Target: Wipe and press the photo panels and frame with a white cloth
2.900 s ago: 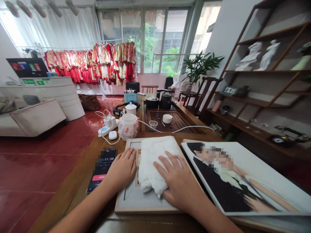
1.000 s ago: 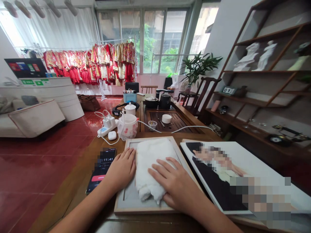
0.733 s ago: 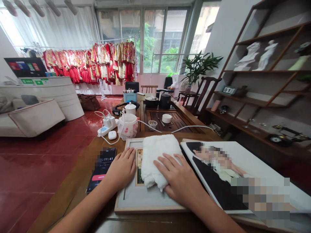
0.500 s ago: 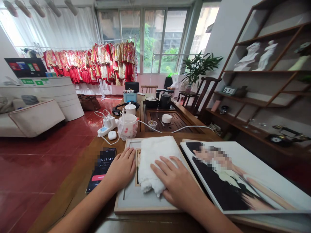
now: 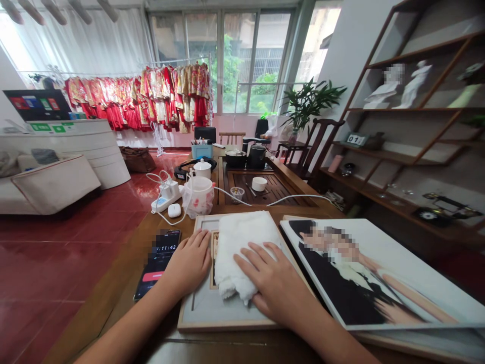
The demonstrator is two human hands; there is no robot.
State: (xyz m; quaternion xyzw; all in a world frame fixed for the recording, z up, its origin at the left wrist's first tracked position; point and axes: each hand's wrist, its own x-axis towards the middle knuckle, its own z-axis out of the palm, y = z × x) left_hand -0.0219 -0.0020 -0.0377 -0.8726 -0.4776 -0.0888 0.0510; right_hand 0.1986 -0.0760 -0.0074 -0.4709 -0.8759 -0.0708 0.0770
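Observation:
A picture frame (image 5: 212,319) with a pale wood edge lies flat on the table in front of me. Folded on top of it is a white cloth (image 5: 246,227), which covers most of the small inner picture. My right hand (image 5: 276,278) rests on the cloth's lower right part, fingers spread and stretched out. On the frame's left border lies my left hand (image 5: 191,263), its fingers extended and close together, just left of the cloth. Neither hand is wrapped around anything. Beside my left forearm is a phone (image 5: 157,263) with a running time on its screen.
To the right lies a large photo panel (image 5: 364,273) on another frame. Beyond the frame stand a plastic-wrapped container (image 5: 199,194), a white lidded cup (image 5: 202,168), a power strip (image 5: 162,202) and an earbud case (image 5: 175,210). A white cable (image 5: 295,197) crosses the tea tray (image 5: 280,187).
The time on the phone has gone from 11:41 to 11:42. The view has shifted very slightly; both hands and the cloth stay practically where they were.

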